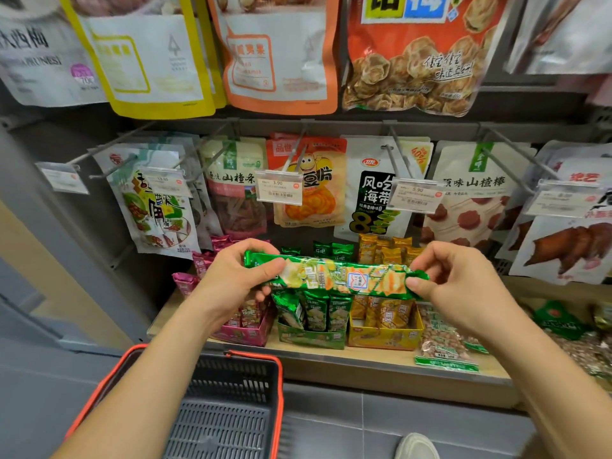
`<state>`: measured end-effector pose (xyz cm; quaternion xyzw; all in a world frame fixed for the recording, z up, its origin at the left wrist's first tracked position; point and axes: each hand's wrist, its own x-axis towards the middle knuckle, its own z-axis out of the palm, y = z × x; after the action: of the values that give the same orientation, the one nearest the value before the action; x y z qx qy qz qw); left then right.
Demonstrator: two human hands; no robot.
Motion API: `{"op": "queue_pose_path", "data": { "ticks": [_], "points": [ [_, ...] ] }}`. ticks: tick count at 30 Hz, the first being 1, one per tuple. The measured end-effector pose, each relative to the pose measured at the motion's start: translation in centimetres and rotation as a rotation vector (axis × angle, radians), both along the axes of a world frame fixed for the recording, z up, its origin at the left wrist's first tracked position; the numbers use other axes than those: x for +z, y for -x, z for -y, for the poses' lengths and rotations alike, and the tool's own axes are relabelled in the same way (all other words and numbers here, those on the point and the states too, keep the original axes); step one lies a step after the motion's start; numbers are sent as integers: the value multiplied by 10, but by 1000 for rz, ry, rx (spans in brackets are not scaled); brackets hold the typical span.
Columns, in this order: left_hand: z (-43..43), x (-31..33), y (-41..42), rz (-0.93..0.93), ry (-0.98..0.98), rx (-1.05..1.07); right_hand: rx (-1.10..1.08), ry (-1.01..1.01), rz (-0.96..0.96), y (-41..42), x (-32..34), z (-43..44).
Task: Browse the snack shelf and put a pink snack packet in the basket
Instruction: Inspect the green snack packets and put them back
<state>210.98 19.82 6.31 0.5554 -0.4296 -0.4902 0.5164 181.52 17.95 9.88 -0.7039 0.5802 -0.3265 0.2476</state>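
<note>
Pinching a green packet (334,276) by its ends with left hand (231,276) and right hand (463,279), level above the shelf (364,357); glossy pink packets (185,281) upright at left, beyond the left hand; basket (231,376) near.

One wide-angle head-worn camera is looking forward and down from close range at the wooden snack shelf (374,359), also taking in the orange-rimmed grey plastic basket (231,379) below.

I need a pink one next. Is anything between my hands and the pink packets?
Only the green packet, which the left hand and right hand grip by its ends. The pink packets stand open to reach just behind the left hand; nothing else visible blocks them.
</note>
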Motion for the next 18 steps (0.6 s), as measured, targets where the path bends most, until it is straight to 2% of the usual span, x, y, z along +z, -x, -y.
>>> {"op": "queue_pose_path", "data": {
  "ticks": [6,11,13,16,18],
  "points": [
    [-2,7,25,237,188,38,-91,-15,-524,3,-8,8],
    [-7,16,44,349,328,99,-54,32,-758,-3,-14,13],
    [-9,16,52,403,384,118,102,20,-712,-9,-17,15],
    [-9,9,70,441,455,77,365,30,-417,-31,-13,12],
    [-7,3,81,480,479,23,426,68,-317,-42,-15,12]
  ]
}}
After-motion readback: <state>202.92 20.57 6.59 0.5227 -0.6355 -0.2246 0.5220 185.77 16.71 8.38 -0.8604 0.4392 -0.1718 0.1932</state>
